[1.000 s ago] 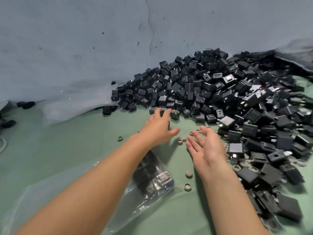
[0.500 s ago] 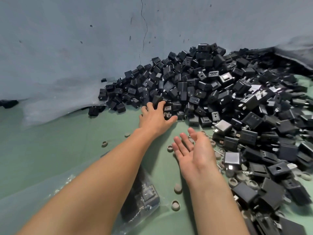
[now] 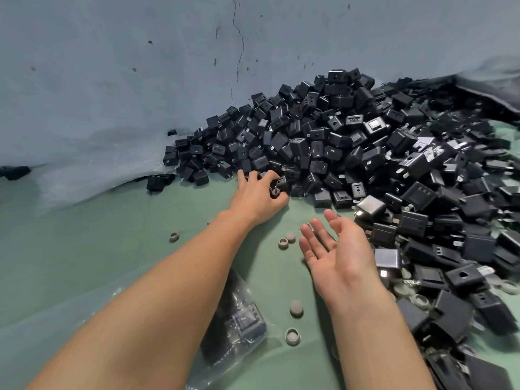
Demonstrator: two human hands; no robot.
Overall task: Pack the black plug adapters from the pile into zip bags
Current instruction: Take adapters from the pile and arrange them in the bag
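A big pile of black plug adapters (image 3: 351, 147) lies against the grey wall, spreading down the right side. My left hand (image 3: 257, 197) reaches to the pile's front edge, its fingers curled round a black adapter (image 3: 277, 188) there. My right hand (image 3: 339, 253) hovers palm up, fingers relaxed, holding nothing, just left of the pile. A clear zip bag (image 3: 239, 325) with black adapters inside lies on the green surface between my forearms, partly hidden by my left arm.
Small grey round caps (image 3: 292, 336) lie scattered on the green surface (image 3: 84, 249) near my hands and under the pile's right edge. A clear plastic sheet (image 3: 56, 181) runs along the wall at the left.
My left hand has closed its fingers round an adapter at the pile's edge. My right hand stays palm up, in much the same place.
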